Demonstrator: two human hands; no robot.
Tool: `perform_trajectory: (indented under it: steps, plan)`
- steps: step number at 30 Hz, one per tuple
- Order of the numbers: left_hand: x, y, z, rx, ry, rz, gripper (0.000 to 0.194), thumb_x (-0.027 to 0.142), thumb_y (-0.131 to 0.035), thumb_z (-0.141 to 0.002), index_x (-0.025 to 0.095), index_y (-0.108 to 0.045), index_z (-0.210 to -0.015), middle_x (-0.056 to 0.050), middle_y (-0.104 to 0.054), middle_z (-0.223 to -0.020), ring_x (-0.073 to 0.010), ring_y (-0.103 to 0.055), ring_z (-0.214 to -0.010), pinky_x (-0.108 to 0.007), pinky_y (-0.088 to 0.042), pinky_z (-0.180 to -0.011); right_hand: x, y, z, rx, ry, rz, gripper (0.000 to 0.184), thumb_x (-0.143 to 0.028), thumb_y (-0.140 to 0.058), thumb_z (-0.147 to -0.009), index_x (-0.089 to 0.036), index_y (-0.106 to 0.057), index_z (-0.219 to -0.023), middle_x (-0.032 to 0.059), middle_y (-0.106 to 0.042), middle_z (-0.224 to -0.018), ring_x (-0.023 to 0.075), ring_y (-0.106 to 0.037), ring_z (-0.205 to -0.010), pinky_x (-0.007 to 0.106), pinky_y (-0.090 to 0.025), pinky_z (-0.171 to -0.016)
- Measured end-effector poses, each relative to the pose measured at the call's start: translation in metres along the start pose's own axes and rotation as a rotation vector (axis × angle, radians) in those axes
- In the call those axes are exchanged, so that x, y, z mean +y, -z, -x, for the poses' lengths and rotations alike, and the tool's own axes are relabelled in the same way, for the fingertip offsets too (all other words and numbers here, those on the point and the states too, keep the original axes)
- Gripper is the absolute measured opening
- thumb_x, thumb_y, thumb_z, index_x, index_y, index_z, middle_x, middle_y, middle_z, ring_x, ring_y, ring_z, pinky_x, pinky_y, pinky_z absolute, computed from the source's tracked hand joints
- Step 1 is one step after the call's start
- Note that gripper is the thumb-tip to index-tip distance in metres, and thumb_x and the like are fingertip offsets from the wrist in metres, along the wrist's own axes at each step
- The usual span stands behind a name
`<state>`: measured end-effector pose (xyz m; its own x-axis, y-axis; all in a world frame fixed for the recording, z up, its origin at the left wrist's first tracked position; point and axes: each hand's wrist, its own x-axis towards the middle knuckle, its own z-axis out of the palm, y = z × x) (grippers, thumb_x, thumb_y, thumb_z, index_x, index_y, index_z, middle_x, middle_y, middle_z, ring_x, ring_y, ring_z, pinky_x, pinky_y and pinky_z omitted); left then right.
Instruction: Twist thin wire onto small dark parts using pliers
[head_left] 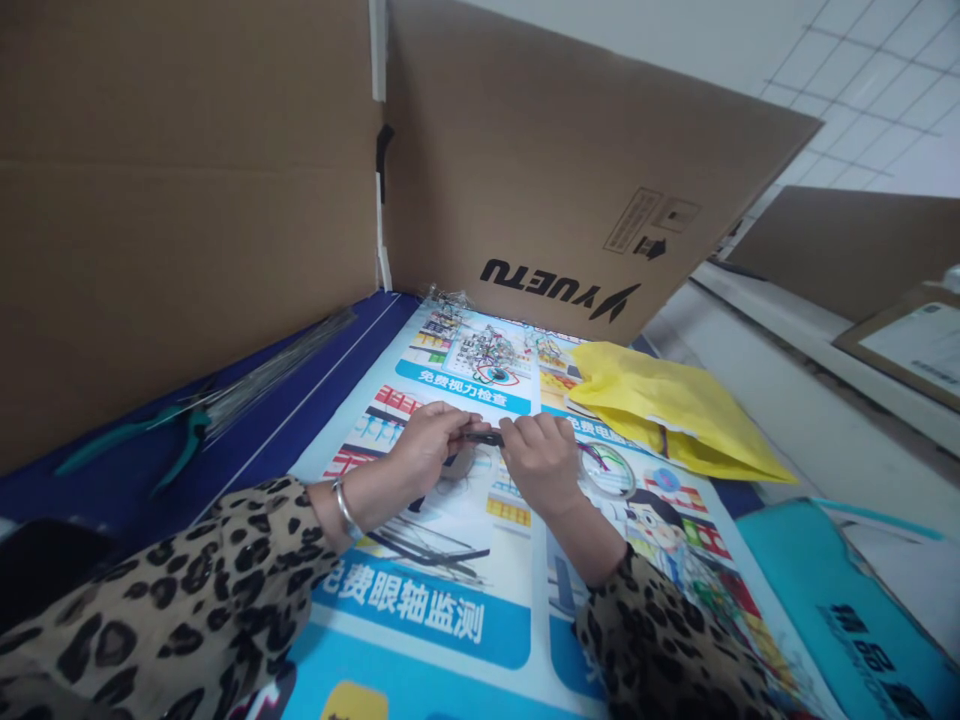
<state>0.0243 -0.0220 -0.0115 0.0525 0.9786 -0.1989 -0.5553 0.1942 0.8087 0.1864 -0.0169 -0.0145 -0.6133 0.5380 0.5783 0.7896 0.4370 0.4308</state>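
Observation:
My left hand (pixel 431 445) and my right hand (pixel 541 462) are close together over the printed mat (pixel 517 560), both with fingers closed. A short, thin dark piece (pixel 487 437) runs between their fingertips; its exact kind does not show. Beneath my left hand, partly hidden by it, several thin black strips (pixel 435 555) lie loosely on the mat. Just right of my right hand is a round clear dish (pixel 607 470) with thin coloured strands in it.
Pliers with teal handles (pixel 184 440) lie at the left beside a bundle of thin wires (pixel 277 365). Tangled wire pieces (pixel 487 348) sit farther back. A yellow bag (pixel 667 410) and a teal bag (pixel 840 610) are at the right. Cardboard panels (pixel 555 180) stand behind.

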Motion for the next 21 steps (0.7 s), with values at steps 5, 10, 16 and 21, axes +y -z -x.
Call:
perform_trajectory:
  steps: [5, 10, 16, 21]
  plan:
    - [0.0013, -0.0024, 0.0018, 0.018, 0.017, -0.016, 0.012, 0.021, -0.064, -0.064, 0.013, -0.054, -0.066, -0.009, -0.067, -0.073, -0.0179, -0.064, -0.074, -0.027, -0.048, -0.067, 0.0001, -0.0006, 0.0006, 0.013, 0.012, 0.004, 0.017, -0.021, -0.045, -0.085, -0.018, -0.060, -0.092, 0.0027, -0.055, -0.070, 0.0167, -0.039, -0.072, 0.035, -0.021, -0.066]
    - [0.0024, -0.0035, 0.0025, 0.021, 0.022, -0.022, 0.011, 0.020, -0.063, -0.064, 0.013, -0.055, -0.066, -0.010, -0.067, -0.074, -0.0188, -0.064, -0.076, -0.026, -0.047, -0.064, 0.0000, -0.0016, 0.0006, 0.033, 0.011, 0.004, 0.015, -0.019, -0.046, -0.084, -0.019, -0.060, -0.089, 0.0016, -0.053, -0.067, 0.0163, -0.038, -0.070, 0.035, -0.021, -0.065]
    - [0.0016, -0.0033, 0.0023, -0.002, 0.024, -0.012, 0.011, 0.019, -0.063, -0.064, 0.013, -0.054, -0.063, -0.010, -0.067, -0.074, -0.0186, -0.064, -0.075, -0.024, -0.048, -0.059, 0.0001, -0.0024, 0.0008, 0.030, 0.013, -0.016, 0.014, -0.020, -0.046, -0.084, -0.019, -0.060, -0.087, 0.0022, -0.053, -0.067, 0.0164, -0.038, -0.071, 0.035, -0.020, -0.065]
    - [-0.0002, -0.0019, 0.0016, -0.025, 0.015, 0.011, 0.012, 0.018, -0.064, -0.063, 0.013, -0.053, -0.061, -0.009, -0.066, -0.072, -0.0186, -0.064, -0.075, -0.026, -0.049, -0.063, 0.0004, -0.0023, 0.0005, 0.009, 0.011, -0.022, 0.014, -0.020, -0.046, -0.084, -0.019, -0.060, -0.083, 0.0026, -0.051, -0.067, 0.0165, -0.037, -0.071, 0.034, -0.020, -0.065]
